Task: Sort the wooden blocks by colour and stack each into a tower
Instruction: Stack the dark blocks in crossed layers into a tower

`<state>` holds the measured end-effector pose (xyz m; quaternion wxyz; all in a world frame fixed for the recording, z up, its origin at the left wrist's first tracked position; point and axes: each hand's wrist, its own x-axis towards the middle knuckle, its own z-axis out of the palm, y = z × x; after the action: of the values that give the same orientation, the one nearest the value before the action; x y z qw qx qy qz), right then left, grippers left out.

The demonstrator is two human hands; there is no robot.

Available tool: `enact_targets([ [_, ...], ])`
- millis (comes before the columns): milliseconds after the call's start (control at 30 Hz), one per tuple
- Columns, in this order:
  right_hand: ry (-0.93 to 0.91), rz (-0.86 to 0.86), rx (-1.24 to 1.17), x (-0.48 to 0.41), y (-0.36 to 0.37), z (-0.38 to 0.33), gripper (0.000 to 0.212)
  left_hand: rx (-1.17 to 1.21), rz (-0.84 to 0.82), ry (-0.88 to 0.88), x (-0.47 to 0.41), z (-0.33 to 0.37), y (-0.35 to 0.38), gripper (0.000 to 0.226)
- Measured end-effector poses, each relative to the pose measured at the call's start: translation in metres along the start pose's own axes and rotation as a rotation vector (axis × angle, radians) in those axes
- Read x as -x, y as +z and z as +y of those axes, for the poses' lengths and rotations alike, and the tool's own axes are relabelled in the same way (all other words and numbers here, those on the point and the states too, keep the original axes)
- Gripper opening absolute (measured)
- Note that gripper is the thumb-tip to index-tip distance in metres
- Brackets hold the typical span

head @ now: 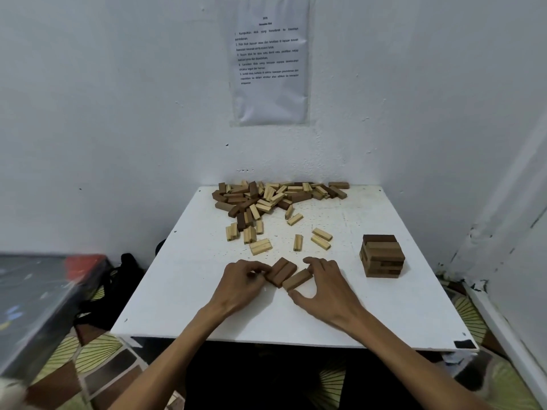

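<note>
Looking down on the white table [207,315] from the head camera; both hands are low at the near centre, working 3 dark blocks that lie flat and touch one another.

Left hand [242,279]: fingers curled in against the left end of the pair of dark blocks [281,270], gripping it; the 2 lie side by side, angled away to the right.

Right hand [325,288]: fingers arched over the far end of the third dark block [297,279], thumb tucked at its near end, so it pinches that block lengthwise; the block sits against the right side of the pair.

Off to the right, well apart from the hands, the dark tower [381,255] stands upright in several crossed layers, all dark wood.

At the far edge, against the wall, the mixed pile [275,196] of dark and light blocks lies in a heap; it thins toward me into scattered light blocks [321,238], flat on the table between the pile and the hands.

On the wall above, a printed sheet [270,63] in a plastic sleeve; I cannot read the text.
</note>
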<state>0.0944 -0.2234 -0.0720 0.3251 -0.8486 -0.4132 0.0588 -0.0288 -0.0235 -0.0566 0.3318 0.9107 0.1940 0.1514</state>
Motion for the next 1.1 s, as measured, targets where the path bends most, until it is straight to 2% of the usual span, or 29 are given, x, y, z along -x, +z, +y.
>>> enact_targets([
  [167,-0.035,-0.065,-0.054,-0.014,-0.006,0.009,0.062,0.041,-0.134,0.075,-0.013,-0.012,-0.010,0.039],
  [267,-0.059,-0.151,-0.080,-0.023,-0.014,0.015,0.061,0.041,-0.325,0.080,-0.026,-0.015,-0.021,0.055],
  [400,-0.056,-0.231,-0.080,-0.031,-0.015,0.022,0.081,-0.096,-0.382,0.157,-0.038,-0.017,-0.023,0.087],
  [500,-0.042,-0.215,-0.116,-0.034,-0.008,0.025,0.089,-0.106,-0.382,0.155,-0.044,-0.019,-0.017,0.095],
  [667,-0.111,-0.143,-0.169,-0.041,-0.003,0.026,0.073,-0.005,-0.237,0.133,-0.038,-0.025,-0.002,0.078],
  [767,-0.162,-0.146,-0.161,-0.042,-0.003,0.026,0.062,0.061,-0.146,0.189,-0.032,-0.021,0.002,0.066],
  [1100,-0.281,-0.209,-0.153,-0.057,-0.028,0.018,0.052,0.176,-0.109,0.259,-0.030,-0.005,0.000,0.048],
])
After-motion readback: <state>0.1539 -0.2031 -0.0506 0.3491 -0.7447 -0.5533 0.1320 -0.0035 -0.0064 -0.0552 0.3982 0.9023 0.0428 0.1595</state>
